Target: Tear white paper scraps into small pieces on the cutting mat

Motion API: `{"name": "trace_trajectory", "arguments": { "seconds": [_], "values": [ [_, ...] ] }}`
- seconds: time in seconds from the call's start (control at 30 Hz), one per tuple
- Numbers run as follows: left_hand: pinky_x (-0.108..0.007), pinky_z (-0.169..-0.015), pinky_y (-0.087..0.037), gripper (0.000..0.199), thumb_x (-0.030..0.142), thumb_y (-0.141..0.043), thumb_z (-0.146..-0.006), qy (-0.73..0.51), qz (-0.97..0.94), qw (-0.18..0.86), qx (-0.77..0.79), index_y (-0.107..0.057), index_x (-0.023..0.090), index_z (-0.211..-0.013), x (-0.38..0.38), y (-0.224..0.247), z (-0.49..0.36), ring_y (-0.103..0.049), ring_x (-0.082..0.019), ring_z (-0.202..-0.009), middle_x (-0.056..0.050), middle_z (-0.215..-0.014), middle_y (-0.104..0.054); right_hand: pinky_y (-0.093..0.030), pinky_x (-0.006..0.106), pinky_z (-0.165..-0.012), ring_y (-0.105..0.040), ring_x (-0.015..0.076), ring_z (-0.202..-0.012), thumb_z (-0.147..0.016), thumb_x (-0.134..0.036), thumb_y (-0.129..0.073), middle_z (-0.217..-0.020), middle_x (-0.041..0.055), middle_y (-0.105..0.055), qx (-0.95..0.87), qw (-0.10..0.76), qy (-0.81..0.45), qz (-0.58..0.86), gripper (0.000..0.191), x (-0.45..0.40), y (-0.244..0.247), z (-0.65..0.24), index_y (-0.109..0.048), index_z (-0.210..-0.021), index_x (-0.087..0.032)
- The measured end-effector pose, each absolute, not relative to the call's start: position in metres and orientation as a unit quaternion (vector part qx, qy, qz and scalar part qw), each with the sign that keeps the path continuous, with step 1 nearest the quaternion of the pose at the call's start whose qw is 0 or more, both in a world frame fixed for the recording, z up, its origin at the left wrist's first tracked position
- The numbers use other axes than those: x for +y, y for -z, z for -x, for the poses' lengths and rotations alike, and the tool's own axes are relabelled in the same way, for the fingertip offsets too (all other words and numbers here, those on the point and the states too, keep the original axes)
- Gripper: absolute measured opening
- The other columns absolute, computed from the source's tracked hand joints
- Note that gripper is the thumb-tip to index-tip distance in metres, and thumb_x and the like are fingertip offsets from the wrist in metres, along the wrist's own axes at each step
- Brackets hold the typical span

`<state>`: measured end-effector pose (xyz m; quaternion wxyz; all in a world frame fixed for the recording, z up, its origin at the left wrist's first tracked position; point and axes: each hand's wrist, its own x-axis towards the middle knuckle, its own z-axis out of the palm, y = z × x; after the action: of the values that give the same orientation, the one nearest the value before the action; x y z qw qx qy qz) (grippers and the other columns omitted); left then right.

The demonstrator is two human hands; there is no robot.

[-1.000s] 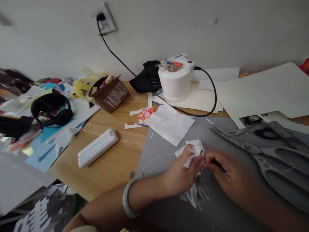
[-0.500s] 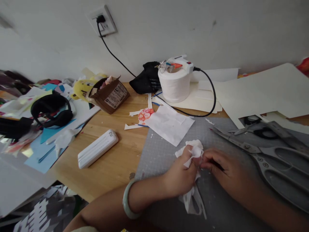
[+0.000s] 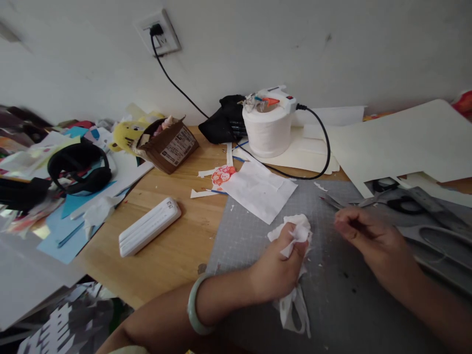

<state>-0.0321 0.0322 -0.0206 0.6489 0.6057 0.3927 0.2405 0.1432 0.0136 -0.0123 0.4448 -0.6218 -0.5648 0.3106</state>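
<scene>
My left hand [image 3: 276, 268] is closed around a crumpled white paper [image 3: 299, 231]. Ruffled edges stick out above the fist, and looped strips hang below it over the grey cutting mat [image 3: 239, 241]. To the right, my right hand [image 3: 368, 241] is apart from the paper, its fingers curled and pressed together; whether anything small is between them is hidden. Large metal scissors [image 3: 435, 246] lie beneath and beside the right hand, which covers their pivot. Beyond the left hand, a flat white paper sheet [image 3: 263, 189] rests partly on the mat.
A corded white device sits on a white roll [image 3: 267, 132] at the back. Cream card sheets [image 3: 398, 142] and smaller black-handled scissors [image 3: 405, 204] lie to the right. On the left are a white power bank [image 3: 149, 226], a cardboard box [image 3: 169, 147], headphones [image 3: 79, 169] and piled papers.
My right hand has moved away from the paper, to the right and slightly up, over the large scissors. My left hand keeps its grip in nearly the same place.
</scene>
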Motion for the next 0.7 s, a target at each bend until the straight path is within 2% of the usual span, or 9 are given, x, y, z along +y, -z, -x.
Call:
{"name": "trace_trajectory", "arguments": {
  "seconds": [0.1, 0.2, 0.3, 0.37, 0.47, 0.7],
  "values": [
    [-0.026, -0.061, -0.039, 0.015, 0.034, -0.034, -0.087, -0.245, -0.639, 0.616, 0.39, -0.038, 0.02, -0.086, 0.032, 0.019, 0.033, -0.041, -0.012, -0.064, 0.001, -0.068, -0.039, -0.043, 0.025, -0.05, -0.052, 0.0163, -0.062, -0.08, -0.033, -0.051, -0.067, 0.0005, -0.054, -0.618, 0.399, -0.325, 0.594, 0.012, 0.009, 0.015, -0.135, -0.053, -0.076, -0.022],
    [-0.027, -0.064, -0.04, 0.014, 0.032, -0.031, -0.088, -0.245, -0.647, 0.604, 0.396, -0.038, 0.02, -0.087, 0.033, 0.016, 0.034, -0.041, -0.013, -0.067, 0.0, -0.072, -0.04, -0.042, 0.024, -0.049, -0.051, 0.0143, -0.058, -0.079, -0.029, -0.056, -0.068, -0.001, -0.054, -0.672, 0.358, -0.302, 0.574, 0.012, 0.001, 0.017, -0.127, -0.05, -0.087, -0.022],
    [-0.029, -0.069, -0.04, 0.014, 0.029, -0.029, -0.088, -0.247, -0.657, 0.596, 0.389, -0.038, 0.018, -0.089, 0.034, 0.016, 0.035, -0.041, -0.013, -0.071, -0.001, -0.078, -0.042, -0.042, 0.024, -0.051, -0.049, 0.0115, -0.054, -0.079, -0.022, -0.056, -0.075, -0.0007, -0.057, -0.723, 0.352, -0.261, 0.534, 0.014, -0.002, 0.019, -0.125, -0.049, -0.091, -0.022],
    [-0.03, -0.073, -0.04, 0.014, 0.029, -0.029, -0.088, -0.254, -0.671, 0.587, 0.374, -0.037, 0.018, -0.088, 0.034, 0.017, 0.036, -0.041, -0.013, -0.074, -0.002, -0.081, -0.044, -0.043, 0.024, -0.055, -0.053, 0.0118, -0.059, -0.08, -0.017, -0.053, -0.081, 0.001, -0.059, -0.746, 0.346, -0.246, 0.514, 0.012, -0.001, 0.019, -0.125, -0.05, -0.09, -0.022],
    [-0.03, -0.076, -0.039, 0.015, 0.03, -0.028, -0.089, -0.255, -0.686, 0.582, 0.355, -0.037, 0.018, -0.088, 0.034, 0.019, 0.037, -0.042, -0.013, -0.076, -0.003, -0.082, -0.044, -0.045, 0.025, -0.058, -0.056, 0.0131, -0.065, -0.08, -0.013, -0.049, -0.081, 0.0019, -0.059, -0.759, 0.332, -0.246, 0.504, 0.009, 0.001, 0.018, -0.124, -0.052, -0.084, -0.021],
    [-0.027, -0.072, -0.038, 0.014, 0.03, -0.031, -0.088, -0.253, -0.651, 0.604, 0.382, -0.038, 0.018, -0.086, 0.037, 0.017, 0.035, -0.04, -0.012, -0.072, 0.0, -0.077, -0.042, -0.046, 0.025, -0.063, -0.056, 0.0131, -0.069, -0.078, -0.008, -0.047, -0.077, 0.001, -0.058, -0.785, 0.334, -0.257, 0.455, 0.015, -0.004, 0.014, -0.119, -0.053, -0.081, -0.021]
  ]
}}
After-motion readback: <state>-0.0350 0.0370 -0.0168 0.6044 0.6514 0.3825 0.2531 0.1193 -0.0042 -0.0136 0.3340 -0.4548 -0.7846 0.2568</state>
